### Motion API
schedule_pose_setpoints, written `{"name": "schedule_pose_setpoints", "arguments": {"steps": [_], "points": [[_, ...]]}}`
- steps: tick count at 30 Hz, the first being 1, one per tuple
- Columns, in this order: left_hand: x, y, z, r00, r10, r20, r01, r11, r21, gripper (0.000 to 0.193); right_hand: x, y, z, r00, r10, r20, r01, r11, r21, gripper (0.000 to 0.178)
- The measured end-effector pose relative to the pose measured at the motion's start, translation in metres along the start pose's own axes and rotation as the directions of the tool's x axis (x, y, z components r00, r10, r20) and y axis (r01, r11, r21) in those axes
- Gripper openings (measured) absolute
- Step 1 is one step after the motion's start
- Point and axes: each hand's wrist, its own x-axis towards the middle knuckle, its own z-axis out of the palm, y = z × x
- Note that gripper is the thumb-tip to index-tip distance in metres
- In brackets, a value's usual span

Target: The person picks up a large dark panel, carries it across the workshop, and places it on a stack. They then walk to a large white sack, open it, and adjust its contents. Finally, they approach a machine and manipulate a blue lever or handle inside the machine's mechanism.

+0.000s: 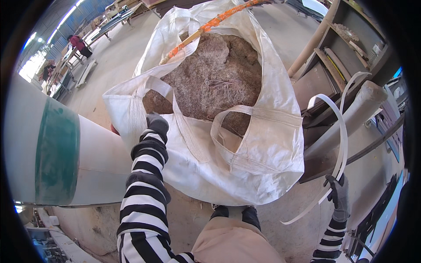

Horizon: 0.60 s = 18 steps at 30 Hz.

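Note:
A large white woven bulk bag (pixel 280 144) stands open in front of me, filled with brownish-grey fibrous waste (pixel 197 74) and some loose threads. Wide webbing loops hang over its near rim. My left hand (pixel 157 123), in a dark grey glove, is at the near-left rim beside one loop (pixel 160 86); its fingers are hidden. Out to the right, my right hand (pixel 338 197), also gloved, is closed on a long white plastic strap (pixel 343 140). The strap curves up past the bag's right side, and its other end hangs toward the floor.
An orange-wrapped stick (pixel 210 25) lies across the bag's far side. A white and green cylinder (pixel 57 151) stands at left. On the right are a shelf unit (pixel 351 48) and a thick tube (pixel 351 116). Another person (pixel 79 45) works far left near tables.

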Motion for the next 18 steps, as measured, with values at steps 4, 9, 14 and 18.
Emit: {"name": "schedule_pose_setpoints", "arguments": {"steps": [4, 9, 14, 18], "points": [[-0.029, -0.018, 0.021, 0.985, 0.121, 0.120, -0.136, 0.982, 0.128, 0.046, 0.003, 0.000, -0.004, 1.000, -0.024, 0.010, 0.024, 1.000, -0.016, 0.018], [-0.052, -0.014, 0.050, 0.989, 0.141, 0.042, -0.146, 0.968, 0.205, 0.037, 0.011, 0.011, -0.012, 0.993, -0.114, 0.041, 0.113, 0.993, 0.038, 0.020], [-0.042, 0.019, 0.067, 0.937, 0.338, -0.089, -0.320, 0.932, 0.171, 0.028, 0.012, 0.022, -0.019, 0.994, -0.102, 0.029, 0.102, 0.995, -0.008, 0.021], [-0.038, 0.077, 0.056, 0.796, 0.589, -0.142, -0.603, 0.792, -0.093, 0.045, 0.011, 0.031, -0.016, 0.997, -0.018, -0.070, 0.014, 0.999, -0.052, 0.025]]}}
